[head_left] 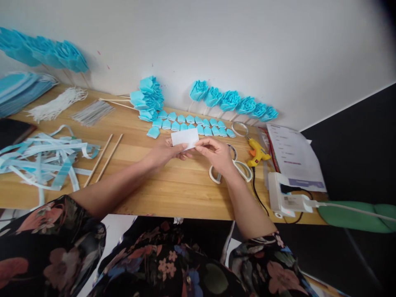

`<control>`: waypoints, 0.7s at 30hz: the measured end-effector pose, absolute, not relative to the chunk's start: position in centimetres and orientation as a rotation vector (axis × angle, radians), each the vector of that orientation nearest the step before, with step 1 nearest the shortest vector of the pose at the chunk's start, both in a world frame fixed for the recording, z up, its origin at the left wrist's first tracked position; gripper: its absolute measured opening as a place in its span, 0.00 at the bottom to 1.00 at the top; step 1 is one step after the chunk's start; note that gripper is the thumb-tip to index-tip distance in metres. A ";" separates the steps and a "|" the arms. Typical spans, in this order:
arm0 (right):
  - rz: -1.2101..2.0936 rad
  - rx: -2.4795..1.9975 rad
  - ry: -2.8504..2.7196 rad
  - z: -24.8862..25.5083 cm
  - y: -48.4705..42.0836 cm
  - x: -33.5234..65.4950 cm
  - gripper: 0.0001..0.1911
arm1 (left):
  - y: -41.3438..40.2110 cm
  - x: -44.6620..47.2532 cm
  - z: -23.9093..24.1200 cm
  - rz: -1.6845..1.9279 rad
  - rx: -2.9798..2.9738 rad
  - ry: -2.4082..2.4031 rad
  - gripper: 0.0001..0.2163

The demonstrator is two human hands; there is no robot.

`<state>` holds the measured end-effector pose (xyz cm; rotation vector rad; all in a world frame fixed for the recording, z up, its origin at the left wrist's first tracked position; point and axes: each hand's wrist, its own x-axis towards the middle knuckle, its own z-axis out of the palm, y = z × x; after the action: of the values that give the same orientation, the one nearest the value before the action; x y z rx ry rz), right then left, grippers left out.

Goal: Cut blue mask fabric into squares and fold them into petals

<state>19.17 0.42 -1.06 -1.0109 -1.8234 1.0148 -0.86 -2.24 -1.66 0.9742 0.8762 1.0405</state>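
Both hands hold a small white rectangular piece of paper or fabric (185,139) over the middle of the table. My left hand (169,150) grips its left part, thumb on top and fingers beneath. At the lower right corner, my right hand (216,153) pinches it between thumb and fingertips. Just behind lie rows of folded blue petals (182,123) on the wood. A pair of scissors with pale handles (243,170) lies partly hidden under my right wrist.
Blue fabric flowers on sticks (230,100) lean along the wall. To the right are a yellow glue gun (258,152), a white power adapter (286,198) and a printed sheet (295,152). Cut strips (46,159), two wooden sticks (108,161), wires (93,112) and face masks (23,90) occupy the left.
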 end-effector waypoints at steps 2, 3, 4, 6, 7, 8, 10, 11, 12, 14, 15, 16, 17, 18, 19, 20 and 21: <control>1.038 -1.014 -1.804 -1.0 0.4 19.1 0.07 | -2.2 -0.9 -1.8 1.037 0.980 0.869 0.17; 1.047 -1.016 -1.797 -1.0 0.4 19.1 0.07 | -2.1 -0.9 -1.8 1.036 0.978 0.868 0.17; 1.051 -1.017 -1.791 -1.0 0.4 19.1 0.08 | -2.1 -0.9 -1.9 1.036 0.977 0.871 0.17; 1.035 -1.034 -1.781 -1.1 0.4 19.0 0.09 | -2.0 -0.9 -2.0 1.032 0.993 0.880 0.16; 1.018 -1.049 -1.775 -1.1 0.4 18.9 0.09 | -2.0 -0.9 -2.0 1.027 1.011 0.881 0.15; 0.999 -1.064 -1.769 -1.2 0.4 18.8 0.09 | -2.0 -1.0 -2.0 1.024 1.035 0.879 0.15; 0.972 -1.087 -1.755 -1.3 0.4 18.7 0.09 | -1.9 -1.0 -2.1 1.014 1.089 0.873 0.15; 0.969 -1.091 -1.746 -1.4 0.4 18.7 0.09 | -1.9 -1.0 -2.2 1.008 1.115 0.873 0.14; 0.970 -1.089 -1.737 -1.5 0.4 18.6 0.09 | -1.9 -1.1 -2.2 1.004 1.134 0.874 0.14; 0.978 -1.078 -1.723 -1.6 0.4 18.6 0.09 | -1.9 -1.1 -2.1 0.995 1.153 0.880 0.14; 0.981 -1.075 -1.718 -1.7 0.5 18.6 0.09 | -2.0 -1.0 -2.0 0.997 1.153 0.884 0.14; 0.982 -1.074 -1.716 -1.8 0.5 18.6 0.10 | -2.1 -1.0 -1.9 1.004 1.148 0.890 0.14; 0.979 -1.078 -1.716 -1.8 0.5 18.6 0.12 | -2.1 -1.0 -1.7 1.013 1.139 0.895 0.15; 0.973 -1.083 -1.716 -1.9 0.6 18.6 0.13 | -2.2 -1.0 -1.6 1.023 1.130 0.901 0.16; 0.967 -1.088 -1.716 -2.0 0.6 18.7 0.14 | -2.3 -0.9 -1.4 1.032 1.125 0.909 0.17; 0.961 -1.089 -1.717 -2.1 0.6 18.7 0.14 | -2.3 -0.9 -1.3 1.042 1.125 0.922 0.18; 0.960 -1.087 -1.720 -2.1 0.7 18.7 0.15 | -2.3 -0.9 -1.3 1.051 1.132 0.940 0.18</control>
<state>18.70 0.66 -2.13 -1.0870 -1.7195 0.9602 -0.88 -2.34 -1.26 1.1325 0.9396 1.0506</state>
